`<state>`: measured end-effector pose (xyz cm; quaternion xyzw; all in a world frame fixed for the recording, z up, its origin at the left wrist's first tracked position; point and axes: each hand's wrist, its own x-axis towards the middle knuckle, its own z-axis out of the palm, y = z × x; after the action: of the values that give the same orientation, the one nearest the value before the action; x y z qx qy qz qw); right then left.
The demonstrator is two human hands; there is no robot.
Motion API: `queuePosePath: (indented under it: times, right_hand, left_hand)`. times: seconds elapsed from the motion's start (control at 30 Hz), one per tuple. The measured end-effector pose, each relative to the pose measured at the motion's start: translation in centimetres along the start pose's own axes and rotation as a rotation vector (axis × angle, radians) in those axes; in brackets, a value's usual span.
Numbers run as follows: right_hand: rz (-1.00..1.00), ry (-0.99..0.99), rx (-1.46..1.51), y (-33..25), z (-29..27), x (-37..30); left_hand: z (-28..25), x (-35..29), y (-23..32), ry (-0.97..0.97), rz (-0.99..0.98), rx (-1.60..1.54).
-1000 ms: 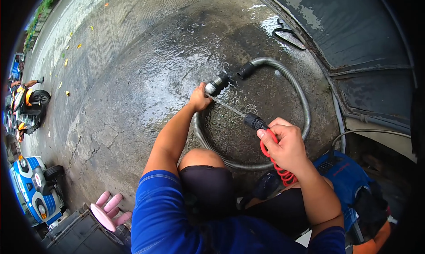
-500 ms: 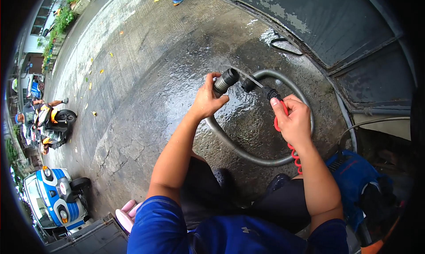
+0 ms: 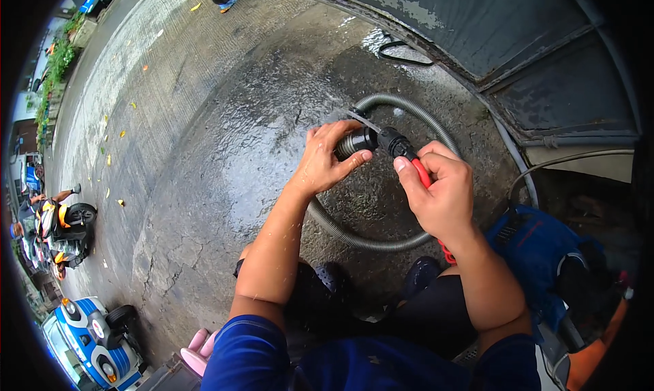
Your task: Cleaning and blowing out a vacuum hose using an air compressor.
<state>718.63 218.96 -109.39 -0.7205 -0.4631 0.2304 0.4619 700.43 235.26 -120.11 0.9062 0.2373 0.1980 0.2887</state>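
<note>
My left hand is wrapped round the ribbed end of a grey corrugated hose, just below its black cuff. The rest of that hose loops over the wet concrete in front of my feet. In my right hand is a black spray nozzle with a red grip. A thin jet of water leaves the nozzle toward the upper left, past the cuff's mouth. Nozzle and cuff are close together; whether they touch I cannot tell. Below my right wrist shows part of a red coiled hose. Droplets cover my left forearm.
A dark metal gate runs along the upper right, with a black loop lying near it. At my right stands a blue machine. On the left are a parked motorcycle with a person, a blue-and-white vehicle and pink slippers.
The nozzle has moved left and the black cuff slightly right, so they are nearer each other. My left fingers have shifted over the hose end. The whole view has turned slightly.
</note>
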Motion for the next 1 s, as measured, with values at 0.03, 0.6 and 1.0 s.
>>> queuePosePath:
  times: [0.03, 0.6, 1.0]
  right_hand:
    - [-0.007, 0.013, -0.002, 0.1, -0.1, 0.0]
    - [-0.084, -0.058, -0.017, -1.4, -1.6, -0.7]
    - [-0.077, -0.118, -0.028, -0.2, 0.8, -1.2]
  left_hand:
    - [0.1, -0.1, 0.2, -0.030, -0.055, -0.027]
    - [0.5, -0.1, 1.5, 0.104, -0.013, -0.193]
    - [2.6, -2.4, 0.6, -0.216, -0.415, 0.424]
